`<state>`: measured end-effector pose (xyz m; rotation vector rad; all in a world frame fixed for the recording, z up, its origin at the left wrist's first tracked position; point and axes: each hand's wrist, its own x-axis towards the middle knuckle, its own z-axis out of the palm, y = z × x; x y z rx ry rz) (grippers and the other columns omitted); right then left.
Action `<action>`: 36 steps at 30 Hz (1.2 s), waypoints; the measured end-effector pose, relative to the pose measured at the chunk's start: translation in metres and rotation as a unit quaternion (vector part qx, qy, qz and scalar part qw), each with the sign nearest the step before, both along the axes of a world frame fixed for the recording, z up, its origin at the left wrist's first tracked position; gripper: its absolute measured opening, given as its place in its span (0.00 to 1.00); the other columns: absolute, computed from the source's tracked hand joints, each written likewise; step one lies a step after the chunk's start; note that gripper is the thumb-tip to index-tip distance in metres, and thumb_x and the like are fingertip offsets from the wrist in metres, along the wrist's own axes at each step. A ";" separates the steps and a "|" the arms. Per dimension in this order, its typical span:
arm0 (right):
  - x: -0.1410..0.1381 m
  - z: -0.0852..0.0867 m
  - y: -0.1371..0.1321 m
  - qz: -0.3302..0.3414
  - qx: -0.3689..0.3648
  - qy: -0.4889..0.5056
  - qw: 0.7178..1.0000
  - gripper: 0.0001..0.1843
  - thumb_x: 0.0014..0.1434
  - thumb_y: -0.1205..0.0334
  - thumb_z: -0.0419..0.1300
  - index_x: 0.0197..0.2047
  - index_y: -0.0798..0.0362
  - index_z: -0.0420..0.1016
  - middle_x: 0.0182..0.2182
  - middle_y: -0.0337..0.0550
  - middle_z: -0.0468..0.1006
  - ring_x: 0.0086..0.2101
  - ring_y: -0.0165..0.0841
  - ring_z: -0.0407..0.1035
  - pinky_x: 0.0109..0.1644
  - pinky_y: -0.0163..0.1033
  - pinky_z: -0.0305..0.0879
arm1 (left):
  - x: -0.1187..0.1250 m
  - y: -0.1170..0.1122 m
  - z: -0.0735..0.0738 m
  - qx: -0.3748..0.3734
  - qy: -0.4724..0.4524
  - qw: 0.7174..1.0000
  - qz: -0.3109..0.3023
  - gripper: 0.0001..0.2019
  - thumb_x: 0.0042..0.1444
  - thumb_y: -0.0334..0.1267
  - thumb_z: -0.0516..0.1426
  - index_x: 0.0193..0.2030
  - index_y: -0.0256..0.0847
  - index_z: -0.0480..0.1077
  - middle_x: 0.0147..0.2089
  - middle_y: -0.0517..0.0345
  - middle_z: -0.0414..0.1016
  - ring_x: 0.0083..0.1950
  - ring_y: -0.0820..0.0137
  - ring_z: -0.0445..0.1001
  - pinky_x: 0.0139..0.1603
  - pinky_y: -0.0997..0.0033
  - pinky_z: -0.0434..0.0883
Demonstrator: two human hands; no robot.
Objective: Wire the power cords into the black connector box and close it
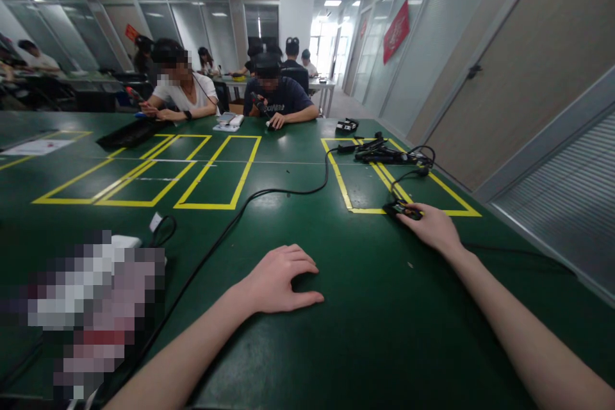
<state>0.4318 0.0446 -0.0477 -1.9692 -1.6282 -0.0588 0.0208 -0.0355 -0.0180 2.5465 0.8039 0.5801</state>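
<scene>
My left hand (281, 278) rests on the green table (365, 307), fingers loosely curved and apart, holding nothing. My right hand (432, 227) reaches forward to the right and its fingertips close on a small black device (402, 209) with a cable, lying at the near edge of a yellow-taped rectangle (353, 195). A pile of black tools and cables (384, 152) lies further back in that rectangle.
A long black cable (269, 195) snakes across the table toward the left front. Several yellow-taped boxes (158, 173) mark the left half. Two people sit opposite at the far edge; others work behind. A grey wall runs along the right.
</scene>
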 end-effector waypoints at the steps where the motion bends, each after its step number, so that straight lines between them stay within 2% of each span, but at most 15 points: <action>1: -0.020 0.003 -0.004 0.024 -0.030 -0.003 0.999 0.18 0.53 0.46 0.66 0.41 0.49 0.84 0.38 0.52 0.86 0.39 0.53 0.80 0.39 0.51 0.75 | 0.000 0.000 0.000 0.003 -0.001 1.000 0.004 0.18 0.61 0.51 0.66 0.51 0.42 0.79 0.51 0.50 0.84 0.53 0.58 0.80 0.58 0.56 0.75; 4: -0.082 0.012 -0.024 0.183 -0.048 0.007 0.982 0.15 0.57 0.53 0.66 0.46 0.48 0.83 0.45 0.50 0.86 0.43 0.48 0.80 0.47 0.49 0.76 | 0.000 0.000 0.001 0.027 -0.015 0.999 0.037 0.21 0.62 0.48 0.66 0.59 0.43 0.75 0.62 0.47 0.78 0.61 0.56 0.77 0.63 0.52 0.73; 6: -0.119 0.017 -0.043 0.317 -0.066 0.015 0.946 0.14 0.59 0.57 0.66 0.48 0.49 0.82 0.43 0.47 0.85 0.42 0.44 0.80 0.46 0.46 0.76 | 0.000 0.000 0.003 0.047 -0.035 0.996 0.063 0.25 0.60 0.46 0.66 0.62 0.43 0.72 0.66 0.44 0.74 0.64 0.54 0.73 0.64 0.50 0.72; 8: -0.147 0.021 -0.063 0.439 -0.094 0.021 0.893 0.15 0.59 0.61 0.67 0.50 0.50 0.81 0.44 0.45 0.84 0.42 0.40 0.80 0.46 0.42 0.74 | -0.001 0.001 0.004 0.051 -0.050 0.996 0.062 0.25 0.58 0.45 0.67 0.61 0.41 0.73 0.62 0.44 0.77 0.61 0.55 0.75 0.61 0.53 0.73; 11: -0.170 0.026 -0.084 0.529 -0.121 0.022 0.839 0.15 0.61 0.61 0.68 0.51 0.50 0.80 0.43 0.44 0.84 0.41 0.38 0.80 0.44 0.38 0.73 | -0.002 0.002 0.004 0.021 -0.043 0.998 0.029 0.20 0.55 0.47 0.69 0.51 0.42 0.77 0.45 0.52 0.82 0.46 0.60 0.79 0.51 0.60 0.75; 14: -0.173 0.027 -0.090 0.548 -0.123 0.023 0.827 0.14 0.62 0.62 0.66 0.52 0.50 0.80 0.44 0.44 0.84 0.41 0.37 0.80 0.42 0.37 0.72 | -0.002 0.003 0.002 -0.004 -0.024 1.000 0.016 0.20 0.52 0.47 0.71 0.49 0.41 0.78 0.39 0.55 0.81 0.41 0.63 0.78 0.46 0.64 0.75; 18: -0.168 0.025 -0.086 0.540 -0.092 0.025 0.836 0.15 0.62 0.58 0.68 0.52 0.52 0.80 0.43 0.46 0.84 0.40 0.38 0.80 0.42 0.38 0.73 | -0.002 0.004 0.003 -0.004 -0.005 1.000 0.018 0.28 0.49 0.46 0.73 0.56 0.42 0.76 0.45 0.52 0.81 0.46 0.60 0.77 0.49 0.61 0.75; 20: -0.167 0.023 -0.084 0.537 -0.064 0.040 0.840 0.12 0.65 0.57 0.65 0.50 0.51 0.80 0.42 0.46 0.84 0.40 0.38 0.80 0.43 0.39 0.73 | -0.002 0.003 0.003 -0.005 0.002 1.000 0.024 0.27 0.50 0.46 0.72 0.56 0.42 0.76 0.48 0.52 0.81 0.49 0.59 0.77 0.52 0.59 0.75; 23: -0.166 0.022 -0.082 0.531 -0.017 0.084 0.843 0.07 0.70 0.59 0.60 0.44 0.50 0.79 0.40 0.46 0.83 0.39 0.36 0.79 0.44 0.39 0.74 | 0.000 0.002 0.004 -0.002 0.019 0.999 0.036 0.25 0.53 0.45 0.71 0.57 0.43 0.76 0.54 0.51 0.81 0.55 0.57 0.75 0.58 0.56 0.74; 26: -0.166 0.023 -0.080 0.522 0.015 0.124 0.844 0.05 0.67 0.62 0.62 0.45 0.52 0.79 0.39 0.47 0.82 0.38 0.36 0.78 0.44 0.40 0.74 | 0.002 0.000 0.003 0.013 0.050 0.997 0.061 0.31 0.52 0.47 0.71 0.62 0.44 0.73 0.63 0.48 0.77 0.61 0.53 0.72 0.64 0.51 0.72; 30: -0.166 0.024 -0.079 0.523 0.006 0.152 0.839 0.09 0.62 0.65 0.65 0.47 0.52 0.78 0.40 0.47 0.82 0.39 0.36 0.77 0.43 0.40 0.75 | 0.003 0.000 0.003 0.012 0.063 0.995 0.075 0.37 0.51 0.48 0.71 0.66 0.42 0.70 0.65 0.46 0.76 0.63 0.52 0.70 0.66 0.49 0.70; 36: -0.171 0.017 -0.081 0.526 -0.024 0.141 0.838 0.23 0.57 0.65 0.68 0.56 0.50 0.76 0.52 0.50 0.78 0.50 0.41 0.77 0.55 0.45 0.74 | 0.004 -0.001 0.006 0.000 0.066 0.995 0.076 0.29 0.53 0.45 0.70 0.60 0.41 0.73 0.62 0.47 0.77 0.62 0.52 0.71 0.64 0.47 0.70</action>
